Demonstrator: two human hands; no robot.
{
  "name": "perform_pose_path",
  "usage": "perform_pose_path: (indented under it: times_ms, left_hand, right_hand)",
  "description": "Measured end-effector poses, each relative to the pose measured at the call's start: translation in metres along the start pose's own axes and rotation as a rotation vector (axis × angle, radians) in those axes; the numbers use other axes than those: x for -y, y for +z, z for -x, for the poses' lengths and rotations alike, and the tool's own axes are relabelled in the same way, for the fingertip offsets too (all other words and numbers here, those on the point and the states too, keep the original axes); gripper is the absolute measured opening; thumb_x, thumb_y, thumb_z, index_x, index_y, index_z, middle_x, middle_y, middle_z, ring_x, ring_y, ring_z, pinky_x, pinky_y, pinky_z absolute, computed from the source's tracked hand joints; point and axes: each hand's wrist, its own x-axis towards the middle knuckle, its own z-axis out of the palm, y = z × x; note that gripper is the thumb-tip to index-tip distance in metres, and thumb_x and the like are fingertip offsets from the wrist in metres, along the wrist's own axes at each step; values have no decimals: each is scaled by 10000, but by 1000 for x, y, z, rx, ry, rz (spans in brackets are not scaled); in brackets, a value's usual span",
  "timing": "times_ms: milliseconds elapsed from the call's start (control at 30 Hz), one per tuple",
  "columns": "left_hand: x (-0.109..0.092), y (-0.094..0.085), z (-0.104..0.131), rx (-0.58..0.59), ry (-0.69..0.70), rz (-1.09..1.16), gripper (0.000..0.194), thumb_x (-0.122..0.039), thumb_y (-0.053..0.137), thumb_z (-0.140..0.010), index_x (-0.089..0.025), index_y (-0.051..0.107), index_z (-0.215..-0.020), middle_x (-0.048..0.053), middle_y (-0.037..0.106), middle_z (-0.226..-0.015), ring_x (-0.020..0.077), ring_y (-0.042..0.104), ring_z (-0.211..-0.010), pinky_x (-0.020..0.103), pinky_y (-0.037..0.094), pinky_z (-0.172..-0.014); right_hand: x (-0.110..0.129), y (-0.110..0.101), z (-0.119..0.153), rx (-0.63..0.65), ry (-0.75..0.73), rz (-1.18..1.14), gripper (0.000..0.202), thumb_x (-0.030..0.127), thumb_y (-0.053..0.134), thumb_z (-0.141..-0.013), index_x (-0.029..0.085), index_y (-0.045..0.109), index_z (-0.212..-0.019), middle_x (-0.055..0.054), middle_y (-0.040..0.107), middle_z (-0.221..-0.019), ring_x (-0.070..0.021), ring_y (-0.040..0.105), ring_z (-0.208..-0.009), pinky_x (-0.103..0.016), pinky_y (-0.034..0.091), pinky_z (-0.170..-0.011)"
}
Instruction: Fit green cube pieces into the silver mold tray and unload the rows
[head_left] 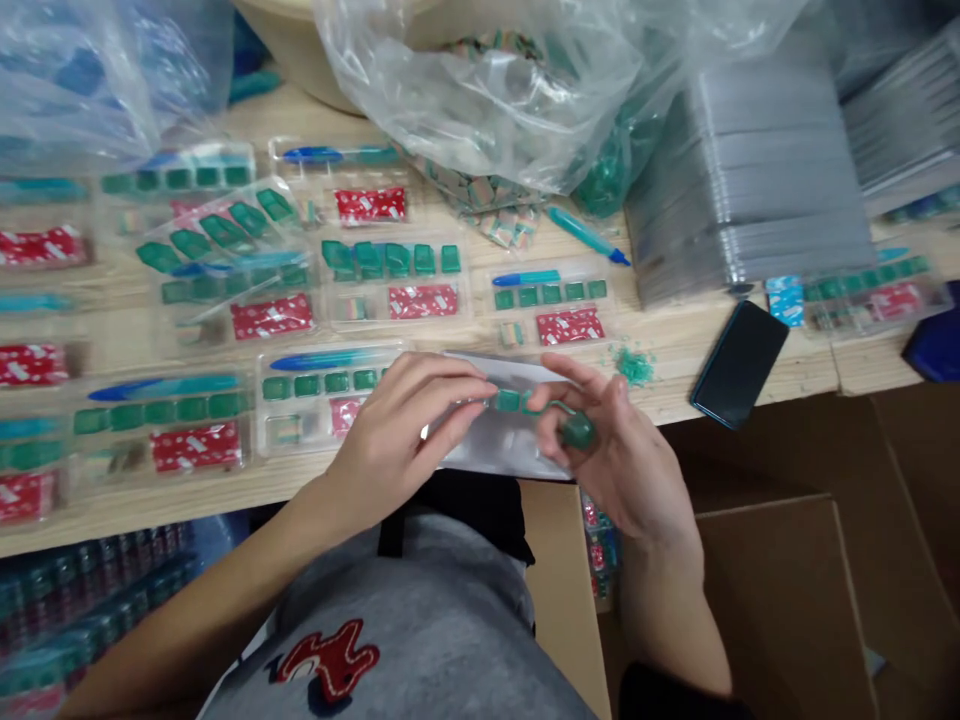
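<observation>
The left hand (386, 430)'s fingertips are nearly meeting beside a small square green translucent piece (508, 401); whether they are gripping it, I cannot tell. The right hand (626, 460)'s fingers are curling around a rounded green translucent piece (577, 430). Beneath both, a flat whitish sheet (495, 450) is lying; beyond the right fingers, green crumbs (634, 366) and a black phone (739, 364) are resting.

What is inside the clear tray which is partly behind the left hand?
A blue pen, green blocks, a striped piece and part of a red packet. The left hand covers the rest.
</observation>
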Motion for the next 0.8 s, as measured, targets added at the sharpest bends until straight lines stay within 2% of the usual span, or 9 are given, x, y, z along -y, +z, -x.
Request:
perform_pose_path:
  times_ms: [67,167,300,400,467,533,600,667,800]
  left_hand:
    - [-10,1,-4,-9,44,-15,173,-157,546,-942,-210,568,-1105,62,631,-1077,194,588,-1023,363,483,-885]
    - [-20,3,-10,1,87,-78,201,-208,575,-932,-214,565,-1133,85,613,-1138,222,569,-1077,398,465,-923]
    - [-22,3,-14,60,106,-147,235,-280,575,-934,-221,574,-1161,103,601,-1186,262,548,-1114,452,449,-940]
    - [-21,1,-15,55,117,-136,190,-223,583,-926,-207,592,-1116,103,603,-1184,260,548,-1108,450,439,-946]
    - [-21,-2,-15,26,91,-77,119,-171,572,-925,-210,602,-1033,81,613,-1147,236,557,-1091,425,443,-940]
    - [-22,-3,-16,0,49,-12,110,-136,549,-929,-224,593,-979,53,622,-1102,209,572,-1066,399,455,-921]
    - [-22,-2,-16,-12,42,3,130,-123,538,-930,-233,583,-984,38,630,-1071,197,588,-1039,385,467,-896]
    - [-22,1,-15,-42,57,-39,150,-112,545,-920,-230,577,-1009,42,635,-1061,201,595,-1019,387,468,-884]
    - [-20,7,-12,-188,24,-121,181,-91,551,-914,-229,574,-1030,37,642,-1002,187,601,-934,365,469,-835]
  right_hand:
    - [3,5,1,73,98,-162,555,554,224,-972,212,600,-1194,-95,693,-982,-155,675,-753,-292,550,-624]
    - [4,12,1,68,99,-285,549,524,216,-978,204,601,-1205,-121,687,-1089,-196,679,-976,-366,570,-820]
    - [6,17,5,107,97,-366,584,593,246,-955,235,521,-1326,-110,649,-1230,-216,639,-1117,-411,556,-887]
    - [8,16,9,186,81,-428,599,644,289,-931,283,470,-1374,-71,606,-1316,-209,592,-1208,-420,521,-958]
    - [8,14,11,212,33,-505,466,539,410,-946,302,511,-1334,-33,595,-1339,-185,547,-1267,-404,462,-1044]
    - [7,14,12,202,5,-553,347,362,516,-938,301,563,-1277,-9,600,-1340,-162,519,-1297,-378,422,-1090]
    - [4,17,10,165,15,-589,314,272,547,-918,279,603,-1227,-14,623,-1312,-155,537,-1277,-366,429,-1089]
    - [1,21,6,137,33,-654,283,290,549,-913,255,630,-1182,-28,658,-1261,-156,590,-1213,-366,453,-1069]
    - [-5,31,-3,128,21,-756,257,297,553,-901,238,640,-1136,-36,675,-1233,-160,616,-1181,-379,473,-1056]
